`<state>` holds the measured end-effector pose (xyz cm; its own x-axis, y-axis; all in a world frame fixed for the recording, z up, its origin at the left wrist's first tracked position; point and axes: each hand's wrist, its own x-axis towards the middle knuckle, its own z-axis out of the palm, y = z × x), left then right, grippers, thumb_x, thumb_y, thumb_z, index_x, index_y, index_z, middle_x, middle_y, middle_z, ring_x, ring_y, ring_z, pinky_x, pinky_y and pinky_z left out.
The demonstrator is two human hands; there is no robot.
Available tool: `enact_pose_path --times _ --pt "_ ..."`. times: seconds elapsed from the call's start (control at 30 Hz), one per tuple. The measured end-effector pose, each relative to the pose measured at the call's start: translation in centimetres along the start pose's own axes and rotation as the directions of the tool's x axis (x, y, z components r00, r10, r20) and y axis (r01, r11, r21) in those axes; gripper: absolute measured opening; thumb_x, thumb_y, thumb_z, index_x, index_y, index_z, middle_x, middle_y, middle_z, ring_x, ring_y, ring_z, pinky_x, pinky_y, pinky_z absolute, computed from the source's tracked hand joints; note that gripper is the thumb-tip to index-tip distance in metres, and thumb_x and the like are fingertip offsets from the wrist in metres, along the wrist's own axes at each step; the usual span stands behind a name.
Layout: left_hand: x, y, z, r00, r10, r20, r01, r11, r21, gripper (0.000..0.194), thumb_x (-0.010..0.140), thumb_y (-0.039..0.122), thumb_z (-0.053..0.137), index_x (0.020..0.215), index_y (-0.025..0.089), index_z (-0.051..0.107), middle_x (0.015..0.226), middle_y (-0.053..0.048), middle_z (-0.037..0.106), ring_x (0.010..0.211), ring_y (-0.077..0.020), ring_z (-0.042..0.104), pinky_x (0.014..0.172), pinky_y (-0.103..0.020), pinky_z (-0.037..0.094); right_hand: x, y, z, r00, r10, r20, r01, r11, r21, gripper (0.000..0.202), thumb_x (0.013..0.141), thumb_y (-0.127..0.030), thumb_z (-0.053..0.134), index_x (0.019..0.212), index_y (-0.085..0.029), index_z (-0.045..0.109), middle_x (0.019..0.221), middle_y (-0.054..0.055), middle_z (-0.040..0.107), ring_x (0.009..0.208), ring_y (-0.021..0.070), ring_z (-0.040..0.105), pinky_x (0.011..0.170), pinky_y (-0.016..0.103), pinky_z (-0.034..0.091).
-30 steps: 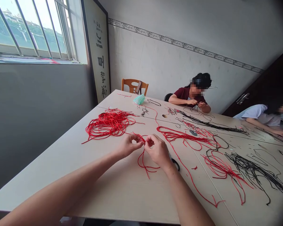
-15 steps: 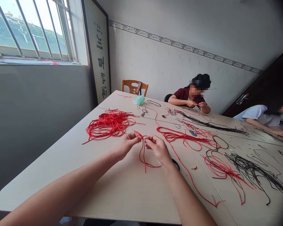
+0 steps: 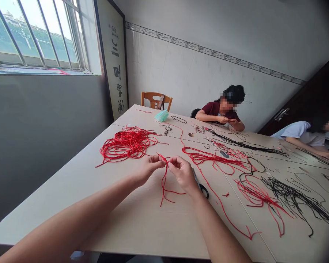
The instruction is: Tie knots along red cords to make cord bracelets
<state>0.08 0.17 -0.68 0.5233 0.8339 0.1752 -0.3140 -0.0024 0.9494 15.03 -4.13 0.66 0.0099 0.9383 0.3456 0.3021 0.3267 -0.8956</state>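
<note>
Between my two hands is a red cord, pinched at a knotted stretch near its top. My left hand grips it from the left with thumb and forefinger. From the right, my right hand pinches it close beside the left fingertips. Several loose ends of the cord hang below the fingers and spread towards the table. The knot itself is partly hidden by my fingertips. A pair of scissors with black handles lies on the table, partly behind my right wrist.
A large heap of red cords lies left of my hands on the pale table. Another red bundle and black cords lie to the right. A green bag-like thing sits farther back. Two people sit across the table.
My hands have come slightly closer together on the cord. The hanging ends have swung and now spread differently, and the loop below has opened out. More of the scissors shows.
</note>
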Motion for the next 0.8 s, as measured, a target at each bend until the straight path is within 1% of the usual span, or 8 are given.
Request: enact_pose_path --times 0.1,0.17,0.3,0.4,0.63,0.73,0.8 --pt "0.1 0.1 -0.4 0.999 -0.020 0.044 0.019 0.999 0.032 0.011 0.070 0.024 0.065 0.070 0.013 0.060 0.068 0.000 0.057 0.069 -0.0111 0.049 0.072 -0.025 0.036 -0.2 -0.7 -0.3 0.990 -0.138 -0.012 0.132 0.963 -0.235 0.010 0.075 -0.027 0.055 0.075 -0.018 0.057 0.074 0.001 0.059 0.070 0.0140 0.053 0.071 0.027 0.042" --pt "0.2 0.1 -0.7 0.997 -0.034 0.062 0.030 0.997 0.066 0.012 0.070 0.024 0.065 0.071 0.013 0.061 0.070 -0.001 0.059 0.071 -0.0117 0.051 0.073 -0.026 0.037 -0.3 -1.1 -0.4 0.982 -0.190 0.009 0.184 0.934 -0.307 0.008 0.076 -0.026 0.053 0.074 -0.019 0.056 0.074 0.000 0.058 0.071 0.0138 0.053 0.071 0.026 0.041" --pt "0.3 -0.1 -1.2 0.995 -0.059 0.075 0.049 0.990 0.130 0.016 0.070 0.027 0.066 0.073 0.012 0.062 0.072 -0.003 0.061 0.072 -0.0131 0.053 0.074 -0.028 0.038 -0.3 -1.1 -0.6 0.973 -0.229 0.039 0.225 0.888 -0.401 0.004 0.075 -0.022 0.052 0.074 -0.019 0.055 0.074 0.000 0.057 0.071 0.0137 0.053 0.070 0.025 0.040" --pt "0.4 -0.3 -1.3 0.994 -0.081 0.073 0.068 0.983 0.172 0.019 0.070 0.030 0.067 0.075 0.012 0.063 0.074 -0.004 0.063 0.072 -0.0137 0.055 0.072 -0.028 0.039 -0.3 -1.0 -0.7 0.970 -0.235 0.059 0.236 0.857 -0.457 0.004 0.074 -0.018 0.051 0.074 -0.020 0.054 0.073 -0.001 0.058 0.070 0.0134 0.052 0.070 0.025 0.039" --pt "0.4 -0.2 -1.3 0.988 -0.118 0.103 0.098 0.978 0.183 0.025 0.068 0.035 0.068 0.072 0.011 0.063 0.070 -0.004 0.061 0.068 -0.0128 0.053 0.067 -0.026 0.039 -0.4 -1.5 -0.9 0.970 -0.224 0.096 0.241 0.825 -0.511 0.006 0.072 -0.016 0.051 0.073 -0.020 0.056 0.070 -0.001 0.059 0.066 0.0129 0.052 0.066 0.025 0.038" --pt "0.4 -0.3 -1.3 0.992 -0.104 0.066 0.089 0.975 0.203 0.026 0.068 0.036 0.067 0.072 0.011 0.061 0.067 -0.003 0.059 0.064 -0.0115 0.050 0.063 -0.025 0.037 -0.3 -1.4 -0.8 0.976 -0.208 0.064 0.214 0.869 -0.446 0.006 0.074 -0.020 0.052 0.074 -0.020 0.058 0.072 0.000 0.060 0.067 0.0134 0.053 0.067 0.025 0.039" --pt "0.4 -0.4 -1.2 0.998 -0.056 0.014 0.052 0.973 0.223 0.026 0.069 0.037 0.066 0.071 0.012 0.060 0.065 -0.001 0.056 0.060 -0.0099 0.047 0.059 -0.024 0.034 -0.2 -1.1 -0.7 0.985 -0.174 -0.004 0.161 0.919 -0.360 0.008 0.076 -0.025 0.053 0.076 -0.020 0.059 0.074 0.001 0.061 0.068 0.0141 0.054 0.068 0.026 0.041"
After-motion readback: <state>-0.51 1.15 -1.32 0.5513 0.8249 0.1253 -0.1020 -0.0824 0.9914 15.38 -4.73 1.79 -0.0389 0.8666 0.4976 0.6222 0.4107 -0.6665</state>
